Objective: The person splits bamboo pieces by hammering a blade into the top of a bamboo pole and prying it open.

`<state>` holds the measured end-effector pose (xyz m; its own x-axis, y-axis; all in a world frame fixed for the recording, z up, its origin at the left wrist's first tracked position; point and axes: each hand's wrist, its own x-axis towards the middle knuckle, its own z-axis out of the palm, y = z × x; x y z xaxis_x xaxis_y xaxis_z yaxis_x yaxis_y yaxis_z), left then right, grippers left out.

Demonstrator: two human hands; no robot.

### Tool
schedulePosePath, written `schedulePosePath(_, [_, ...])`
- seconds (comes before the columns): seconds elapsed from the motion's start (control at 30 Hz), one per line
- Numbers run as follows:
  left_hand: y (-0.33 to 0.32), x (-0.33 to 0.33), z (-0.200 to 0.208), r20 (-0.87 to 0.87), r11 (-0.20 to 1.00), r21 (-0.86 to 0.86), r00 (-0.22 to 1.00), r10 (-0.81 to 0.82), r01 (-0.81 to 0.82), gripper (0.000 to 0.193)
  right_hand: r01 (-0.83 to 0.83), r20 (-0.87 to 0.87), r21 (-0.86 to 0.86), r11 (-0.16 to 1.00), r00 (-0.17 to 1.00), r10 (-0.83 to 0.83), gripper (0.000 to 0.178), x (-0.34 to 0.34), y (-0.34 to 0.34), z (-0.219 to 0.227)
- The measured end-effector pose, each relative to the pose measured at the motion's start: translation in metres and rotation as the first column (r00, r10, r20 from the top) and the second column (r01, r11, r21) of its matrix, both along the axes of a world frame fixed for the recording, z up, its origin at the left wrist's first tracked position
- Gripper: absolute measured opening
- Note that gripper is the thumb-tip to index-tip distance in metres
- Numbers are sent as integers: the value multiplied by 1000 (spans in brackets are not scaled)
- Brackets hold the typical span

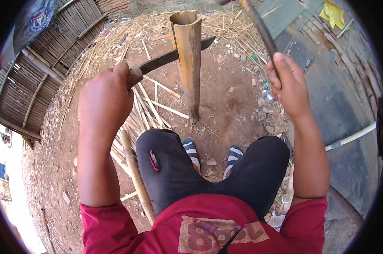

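Observation:
An upright bamboo section point(190, 72), hollow at its top, stands on the dirt in front of my feet. A dark machete blade point(159, 61) passes through its upper part: the tip shows to the right of the bamboo, and the middle is hidden inside it. A slit runs down the bamboo's left side to the blade. My left hand point(107, 93) is closed around the machete's handle. Raised at the right, my right hand point(288, 82) grips a long dark handle, apparently a hammer point(263, 31); its head is mostly cut off at the top edge.
Split bamboo strips point(147, 106) and a bamboo pole point(134, 173) lie beside my left leg. Straw point(225, 31) and small rubble cover the ground behind the bamboo. Dark sheets point(344, 165) lie at the right; a woven bamboo wall point(35, 72) stands left.

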<state>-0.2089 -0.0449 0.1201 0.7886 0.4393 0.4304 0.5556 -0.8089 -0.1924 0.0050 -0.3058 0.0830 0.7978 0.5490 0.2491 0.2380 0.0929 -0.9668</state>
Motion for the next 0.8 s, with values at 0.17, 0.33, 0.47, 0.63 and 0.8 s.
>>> schedulePosePath(0.17, [-6,5,5,52,999,-15,998,-42,43,10,162,369,-133,978,924,-103,40,23,6,-58])
schedulePosePath(0.33, [-1,-2,5,23,1000,0,1000,-9,9,10,26,62,-154,988,998,-16,42,9,4,-38])
schedulePosePath(0.47, [-1,-2,3,23,1000,9,1000,-13,13,10,61,130,70,996,989,-70,42,13,1,-5])
schedulePosePath(0.63, [0,-6,3,29,1000,7,999,-21,21,10,164,336,-375,912,941,-31,39,5,-1,-77])
schedulePosePath(0.8, [-3,-6,-1,27,1000,17,1000,-10,10,10,70,70,-150,986,996,-60,39,16,-14,-62])
